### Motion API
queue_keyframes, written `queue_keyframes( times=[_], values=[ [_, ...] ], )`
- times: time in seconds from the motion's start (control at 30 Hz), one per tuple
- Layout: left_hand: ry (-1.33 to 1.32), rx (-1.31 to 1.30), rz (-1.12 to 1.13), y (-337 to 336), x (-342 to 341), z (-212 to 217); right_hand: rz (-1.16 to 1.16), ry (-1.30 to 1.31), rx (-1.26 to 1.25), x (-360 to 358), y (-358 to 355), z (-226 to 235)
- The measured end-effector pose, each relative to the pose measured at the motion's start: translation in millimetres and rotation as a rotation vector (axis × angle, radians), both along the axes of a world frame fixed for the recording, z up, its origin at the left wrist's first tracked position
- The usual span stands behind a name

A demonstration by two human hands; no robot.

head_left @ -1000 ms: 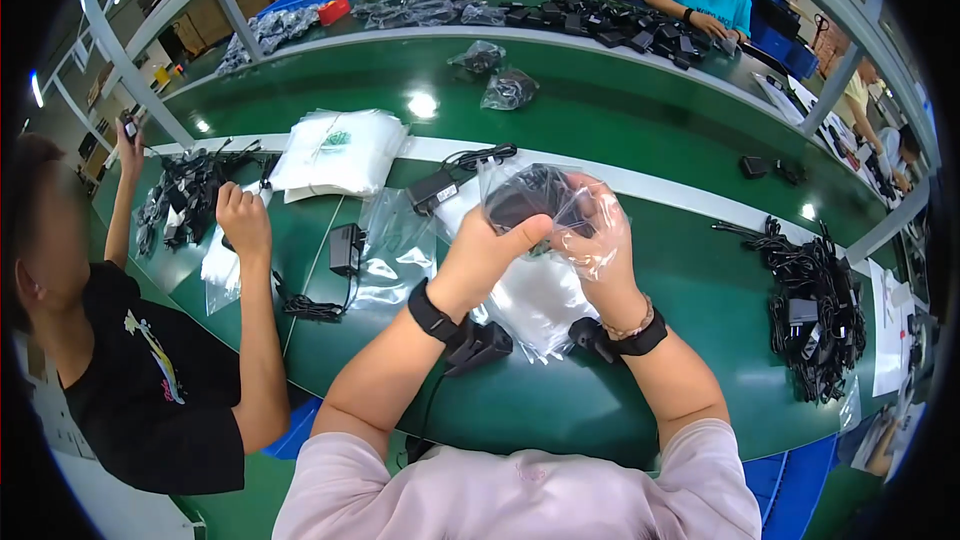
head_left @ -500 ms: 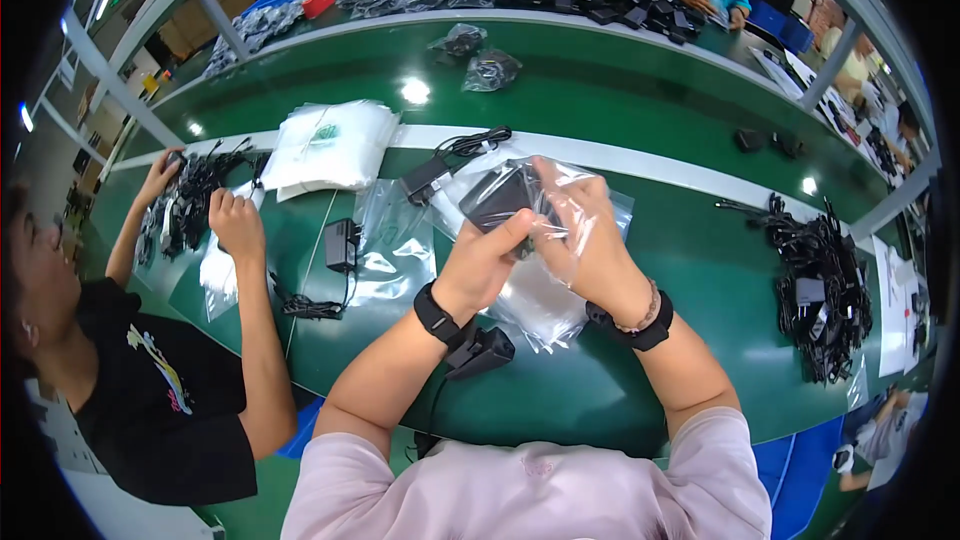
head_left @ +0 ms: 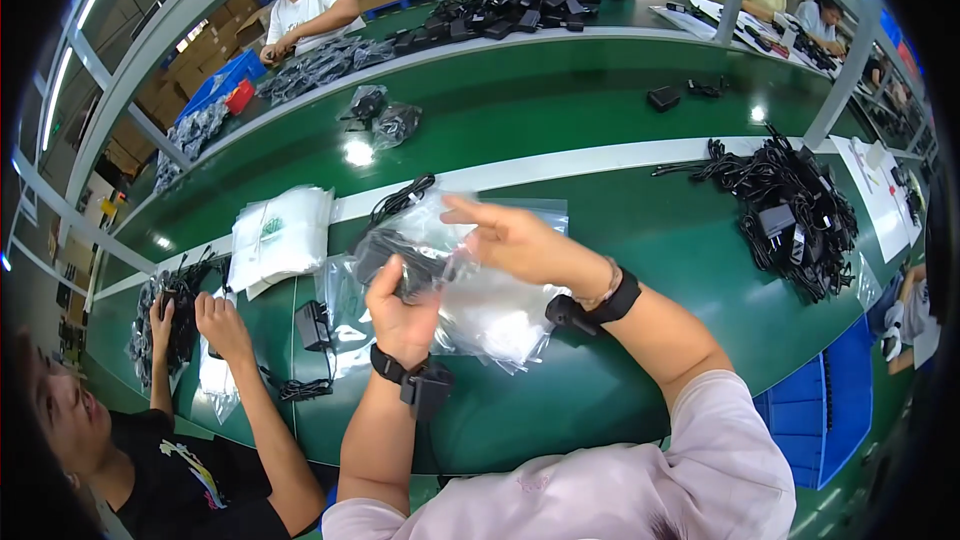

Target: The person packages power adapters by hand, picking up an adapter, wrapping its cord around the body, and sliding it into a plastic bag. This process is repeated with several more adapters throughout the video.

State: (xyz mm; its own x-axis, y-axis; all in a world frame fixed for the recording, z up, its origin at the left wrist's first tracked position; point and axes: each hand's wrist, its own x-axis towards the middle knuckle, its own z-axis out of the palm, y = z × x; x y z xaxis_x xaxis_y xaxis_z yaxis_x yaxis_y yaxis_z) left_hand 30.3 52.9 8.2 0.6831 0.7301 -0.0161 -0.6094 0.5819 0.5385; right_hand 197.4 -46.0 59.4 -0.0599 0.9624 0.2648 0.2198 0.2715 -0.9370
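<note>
My left hand [head_left: 404, 322] is closed round a clear plastic bag [head_left: 408, 250] with a dark adapter and its cable in it, blurred by film glare. Beside the bag's upper right edge, my right hand [head_left: 528, 248] has its fingers stretched apart; whether a fingertip touches the film I cannot tell. Under both hands lie loose clear bags [head_left: 500, 325]. A coiled black cable [head_left: 402, 197] sits just behind the held bag. Left of my left hand, a black power adapter [head_left: 314, 326] with a bundled cord lies on the green table [head_left: 600, 390].
A stack of clear bags [head_left: 280, 237] lies at the left, near a co-worker's hands [head_left: 222, 327] and a cable heap [head_left: 180, 290]. On the right is a heap of black adapters and cables [head_left: 790, 210]. Bagged adapters [head_left: 396, 125] rest beyond the white strip [head_left: 620, 156]. Other people work across the table.
My right hand has come off the bagged adapter and spread its fingers to the right. My left hand keeps the bag. The whole view has shifted, showing more of the right side.
</note>
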Motion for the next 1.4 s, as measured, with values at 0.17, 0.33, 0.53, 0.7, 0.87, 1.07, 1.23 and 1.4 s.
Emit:
queue_keyframes(
  times=[0.17,0.33,0.53,0.7,0.87,1.07,1.23,1.4],
  values=[
    [-0.034,0.072,0.052,-5,3,5,-0.235,0.101,0.141,-16,2,-17],
    [-0.029,0.128,0.057,-9,2,-3,-0.341,0.295,0.105,-1,16,-22],
    [-0.132,0.036,0.139,8,-6,3,-0.499,0.732,0.393,22,12,10],
    [-0.076,0.133,0.131,-15,4,13,-0.175,0.827,0.034,-35,11,-26],
    [0.021,0.296,0.076,-18,3,-1,-0.031,0.972,-0.085,-46,12,-15],
    [0.257,0.394,0.196,-17,2,21,-0.34,0.48,0.022,-21,4,-26],
    [0.448,0.734,0.171,-12,-5,22,-0.441,0.031,0.119,-33,-1,-18],
    [0.607,0.856,0.471,-21,-10,17,-0.229,0.46,0.03,-35,8,-26]
  ],
)
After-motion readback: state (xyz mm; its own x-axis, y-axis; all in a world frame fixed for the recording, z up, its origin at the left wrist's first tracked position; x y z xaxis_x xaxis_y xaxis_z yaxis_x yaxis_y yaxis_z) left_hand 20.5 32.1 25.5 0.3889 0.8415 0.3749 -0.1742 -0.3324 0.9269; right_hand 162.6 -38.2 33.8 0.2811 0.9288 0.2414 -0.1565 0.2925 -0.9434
